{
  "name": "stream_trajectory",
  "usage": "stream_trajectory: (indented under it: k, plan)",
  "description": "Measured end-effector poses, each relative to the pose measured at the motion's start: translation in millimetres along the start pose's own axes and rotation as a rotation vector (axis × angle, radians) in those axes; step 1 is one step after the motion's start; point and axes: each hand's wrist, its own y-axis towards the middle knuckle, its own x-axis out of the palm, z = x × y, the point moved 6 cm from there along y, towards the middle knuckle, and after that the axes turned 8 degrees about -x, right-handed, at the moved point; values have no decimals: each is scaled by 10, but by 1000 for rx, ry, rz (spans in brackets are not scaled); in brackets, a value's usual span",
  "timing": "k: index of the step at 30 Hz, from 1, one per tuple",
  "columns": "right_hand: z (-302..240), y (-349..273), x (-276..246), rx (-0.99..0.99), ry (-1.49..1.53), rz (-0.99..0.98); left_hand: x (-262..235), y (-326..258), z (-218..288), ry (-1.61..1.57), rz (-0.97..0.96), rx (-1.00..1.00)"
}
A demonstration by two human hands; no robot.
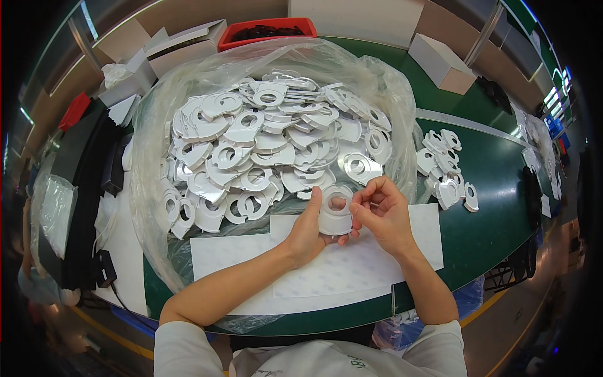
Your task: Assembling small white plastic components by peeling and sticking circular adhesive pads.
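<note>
Between my two hands is a white plastic ring-shaped part [335, 224], with a round hole in its upper half. My left hand [307, 231] grips it along its left edge, the thumb pointing up and fingers passing beneath. On the other side my right hand [382, 217] pinches at the right edge with thumb and forefinger; whether something small sits between those fingertips is too small to tell. Beyond the hands, a big heap of like white parts [270, 141] fills an open clear plastic bag [151, 188]. One single part [363, 168] lies just past my right hand.
White sheets [352, 270] lie under my forearms on the green table [496, 201]. To the right is a smaller pile of white parts [440, 157]. At the back stand a red bin [267, 28] with dark pieces and a white box [441, 63]. A black adapter [105, 268] sits left.
</note>
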Motion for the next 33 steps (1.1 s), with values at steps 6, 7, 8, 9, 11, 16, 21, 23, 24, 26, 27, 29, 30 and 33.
stream_trajectory:
  k: [6, 7, 8, 9, 11, 16, 21, 23, 24, 26, 27, 29, 30, 33]
  plan:
    - [-3, 1, 2, 8, -17, -3, 3, -3, 6, 0, 8, -2]
    - [-5, 1, 3, 8, -20, -3, 0, -4, 5, 2, 0, -3]
    - [-6, 1, 4, 8, -24, -2, 1, -5, 4, 4, -8, -4]
    - [-4, 2, 3, 7, -24, -3, 4, -5, 5, 5, -8, -3]
    - [6, 3, 0, 8, -25, -7, 2, -6, 7, 8, 11, 0]
    - [-1, 0, 5, -4, -24, -1, -5, -1, 6, 4, -41, 41]
    - [2, -6, 8, 4, -19, 0, 25, -16, 56, 102, -4, 56]
    - [4, -7, 12, -15, -22, -3, 4, -16, 49, 51, -3, 69]
    - [17, -9, 11, -15, -22, -2, 8, -20, 49, 52, -4, 68]
    - [21, -12, 1, -51, -70, 19, 11, -27, 49, 42, 8, 61]
    - [18, -17, 14, -51, -70, 19, -1, -23, 43, 42, 8, 61]
    - [-42, -28, 32, -126, -185, 25, -16, -8, 33, 32, -24, 71]
    - [-35, -36, 31, -126, -184, 25, -19, -9, 33, 32, -24, 71]
    - [-88, -38, 18, -233, -409, 13, -19, -18, 19, 20, -24, 49]
